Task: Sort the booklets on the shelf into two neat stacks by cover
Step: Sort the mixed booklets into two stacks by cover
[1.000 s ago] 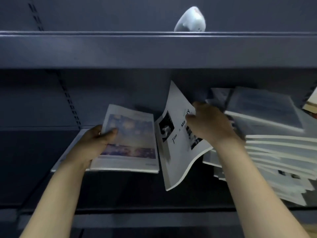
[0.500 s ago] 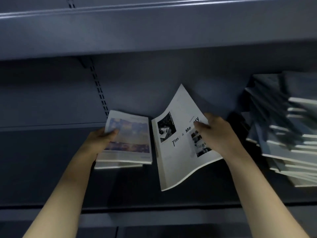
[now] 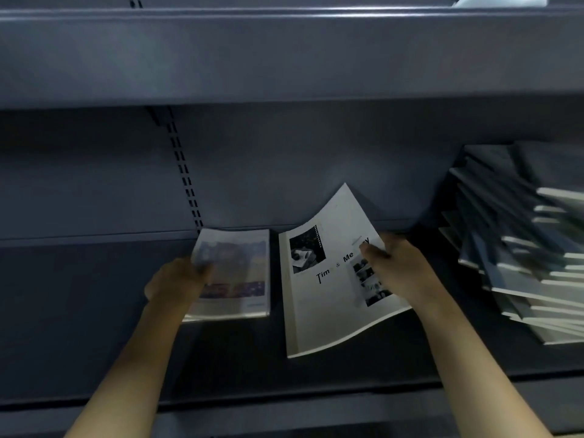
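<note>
Lowering a white booklet (image 3: pixel 331 295) titled in black letters, at centre frame on the dark shelf (image 3: pixel 94 311): spine side down near the shelf, right edge lifted and bowed upward. Pinched along that raised edge by the right hand (image 3: pixel 398 270), thumb on the cover, fingers apparently beneath. Just left of it, close alongside, a low stack of colour-cover booklets (image 3: pixel 240 273), steadied at its left edge by the left hand (image 3: pixel 177 279), thumb curled over the top cover. At right of frame, well apart, a leaning unsorted pile (image 3: pixel 518 263), blurred, its edges fanned out.

Likely faults from here: curved cover springing flat on release and sliding forward toward the shelf lip; loose pinch letting pages fan open or crease at the spine; booklet set down skewed, starting a crooked second stack; elbow or sleeveless forearm brushing the leaning pile and tipping it; left stack nudged out of square while held.
</note>
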A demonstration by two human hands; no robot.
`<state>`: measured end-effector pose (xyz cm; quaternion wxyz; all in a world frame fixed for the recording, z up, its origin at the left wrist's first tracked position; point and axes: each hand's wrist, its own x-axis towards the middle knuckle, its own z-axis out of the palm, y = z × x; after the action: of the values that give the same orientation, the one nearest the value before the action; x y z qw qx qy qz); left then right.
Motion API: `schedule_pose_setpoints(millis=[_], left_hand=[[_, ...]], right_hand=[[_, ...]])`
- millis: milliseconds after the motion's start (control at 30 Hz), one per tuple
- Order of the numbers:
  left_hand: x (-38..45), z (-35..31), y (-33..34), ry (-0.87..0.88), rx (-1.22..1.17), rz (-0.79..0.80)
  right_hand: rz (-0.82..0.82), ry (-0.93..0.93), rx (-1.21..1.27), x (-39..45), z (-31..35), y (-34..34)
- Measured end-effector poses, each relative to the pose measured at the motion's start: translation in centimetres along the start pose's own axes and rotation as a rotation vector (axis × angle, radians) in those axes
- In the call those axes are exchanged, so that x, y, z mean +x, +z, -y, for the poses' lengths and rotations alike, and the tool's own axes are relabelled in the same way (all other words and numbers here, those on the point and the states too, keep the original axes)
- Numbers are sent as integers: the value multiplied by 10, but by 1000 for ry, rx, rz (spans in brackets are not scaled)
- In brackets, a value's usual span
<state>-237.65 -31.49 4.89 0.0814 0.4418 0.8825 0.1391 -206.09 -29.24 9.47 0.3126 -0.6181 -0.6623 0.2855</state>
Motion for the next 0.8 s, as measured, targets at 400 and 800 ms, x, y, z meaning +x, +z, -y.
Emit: schedule_pose_setpoints(millis=[400,800], left_hand=[[-3,1,9,9,130,-61],[0,-3,12,-1,147,-60]], right_hand=[[40,294,-229,4,-40,29],[-17,279,-510,-1,-43,36]])
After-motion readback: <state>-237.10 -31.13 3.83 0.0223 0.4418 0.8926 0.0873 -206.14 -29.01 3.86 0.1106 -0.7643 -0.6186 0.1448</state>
